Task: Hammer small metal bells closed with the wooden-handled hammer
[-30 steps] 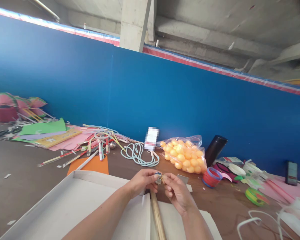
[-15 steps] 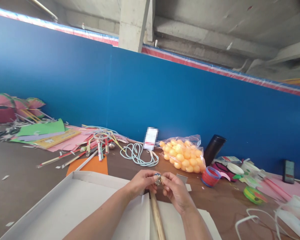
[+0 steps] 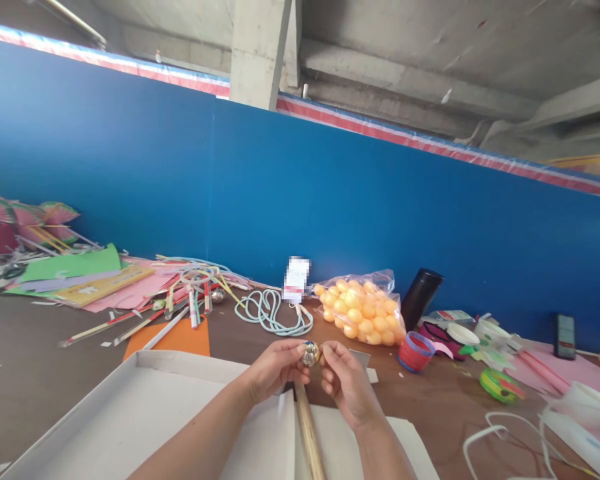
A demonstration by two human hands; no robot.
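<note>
A small shiny silver-and-gold ball (image 3: 309, 354), with a bit of blue on top, is held between my two hands above the table. My left hand (image 3: 280, 365) is closed, thumb and fingers pinching the ball's left side. At its right edge, the pinched thumb and forefinger of my right hand (image 3: 344, 377) touch a gold-coloured part. Just below both hands, a wooden stick (image 3: 309, 437) runs toward me between a white open box (image 3: 190, 400) and pale sheets (image 3: 360, 440).
A bag of orange balls (image 3: 363, 310), a coiled pale-blue cord (image 3: 275, 317) and a black cylinder (image 3: 422, 297) lie by the blue partition (image 3: 330, 193). Coloured paper (image 3: 70, 263) and sticks cover the left; tape rolls (image 3: 416, 352) and a white cord (image 3: 485, 433) are at right.
Both hands stay together, while more of the ball now shows between the fingers. My right fingers have shifted slightly to its right edge. The whole view has turned a little to the right.
</note>
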